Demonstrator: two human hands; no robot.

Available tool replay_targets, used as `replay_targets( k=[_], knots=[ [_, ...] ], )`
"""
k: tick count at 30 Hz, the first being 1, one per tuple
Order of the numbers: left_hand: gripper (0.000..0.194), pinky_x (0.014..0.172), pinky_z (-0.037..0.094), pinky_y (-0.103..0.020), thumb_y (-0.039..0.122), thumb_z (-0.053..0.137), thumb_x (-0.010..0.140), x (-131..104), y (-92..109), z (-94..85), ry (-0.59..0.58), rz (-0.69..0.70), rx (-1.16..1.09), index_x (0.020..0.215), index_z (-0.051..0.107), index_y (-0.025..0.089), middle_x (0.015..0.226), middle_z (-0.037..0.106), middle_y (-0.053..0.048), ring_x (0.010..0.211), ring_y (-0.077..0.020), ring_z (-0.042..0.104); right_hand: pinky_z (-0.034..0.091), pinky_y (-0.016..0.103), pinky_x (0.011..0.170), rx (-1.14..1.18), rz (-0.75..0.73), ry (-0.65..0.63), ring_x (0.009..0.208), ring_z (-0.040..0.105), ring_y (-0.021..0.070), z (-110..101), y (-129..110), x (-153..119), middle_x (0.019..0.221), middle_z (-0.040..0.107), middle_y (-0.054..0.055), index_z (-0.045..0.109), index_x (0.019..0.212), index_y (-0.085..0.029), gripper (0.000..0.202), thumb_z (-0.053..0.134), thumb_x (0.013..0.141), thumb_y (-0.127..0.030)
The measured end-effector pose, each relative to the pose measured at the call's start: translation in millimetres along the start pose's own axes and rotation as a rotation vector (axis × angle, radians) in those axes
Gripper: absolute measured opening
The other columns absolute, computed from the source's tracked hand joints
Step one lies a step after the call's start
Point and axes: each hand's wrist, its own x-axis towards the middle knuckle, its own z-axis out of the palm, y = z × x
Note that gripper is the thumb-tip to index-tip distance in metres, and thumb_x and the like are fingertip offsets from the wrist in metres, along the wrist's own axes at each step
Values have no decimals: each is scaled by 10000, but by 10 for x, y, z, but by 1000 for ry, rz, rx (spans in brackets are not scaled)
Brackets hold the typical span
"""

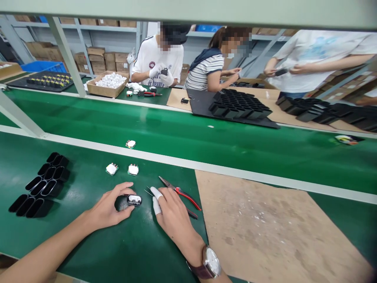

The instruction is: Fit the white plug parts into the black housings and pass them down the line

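My left hand [115, 205] grips a small black oval housing [134, 200] between thumb and fingers, its end turned up. White material and a circuit board edge show inside it. Just to the right, my right hand [168, 208] wears white finger cots and pinches tweezers [149, 191], whose thin tips point toward the housing without touching it. Long-nose pliers [179, 191] with red and black handles lie beside and partly behind my right hand. Beyond my hands sit two small circuit boards topped with white, one left [112, 169] and one right [133, 169].
Several black oval housings [38, 188] stand at the left. Brown cardboard [277, 228] covers the bench at right. Past a pale rail [165, 158], a green belt carries another board [130, 144]. Across it, three people handle parts near a black housing stack [241, 104].
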Motion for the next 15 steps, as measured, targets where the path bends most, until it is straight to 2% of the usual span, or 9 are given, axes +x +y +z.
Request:
replay_targets(
  k=[4, 6, 9, 12, 15],
  knots=[
    [702, 1010, 575, -312, 229, 679, 953, -3, -12, -2, -78, -13, -29, 1540, 312, 350, 1247, 765, 17, 1153, -179, 746, 584, 446, 962, 313, -52, -29, 1144, 603, 271, -93, -152, 45, 1249, 617, 135, 580, 1374, -187, 358, 515, 1029, -119],
    [697, 1008, 576, -314, 236, 680, 955, -7, -12, -5, -112, -21, -36, 1537, 315, 357, 1263, 758, 20, 1166, -186, 742, 580, 476, 996, 361, -68, -75, 1203, 590, 284, -111, -218, 56, 1291, 603, 137, 591, 1367, -210, 331, 544, 1041, -170],
    [683, 1007, 576, -326, 247, 676, 962, -7, -1, -11, -136, -29, -47, 1532, 320, 368, 1271, 751, 24, 1169, -194, 737, 588, 501, 987, 388, -52, -99, 1185, 615, 286, -104, -251, 48, 1287, 617, 130, 591, 1371, -233, 332, 549, 1045, -186],
    [680, 1000, 575, -333, 235, 669, 962, 4, 14, -13, -133, -11, -60, 1527, 320, 376, 1242, 756, 30, 1127, -186, 739, 591, 444, 985, 480, 28, -19, 1180, 642, 255, -78, -207, 34, 1282, 634, 117, 529, 1442, -244, 392, 534, 1055, -181],
    [665, 951, 590, -324, 236, 680, 949, 17, 6, -11, -94, -10, -54, 1513, 350, 363, 1205, 767, 26, 1020, -170, 745, 584, 399, 959, 494, 92, 111, 1134, 663, 231, -33, -147, 34, 1220, 660, 100, 535, 1417, -244, 372, 526, 1057, -151]
  ],
)
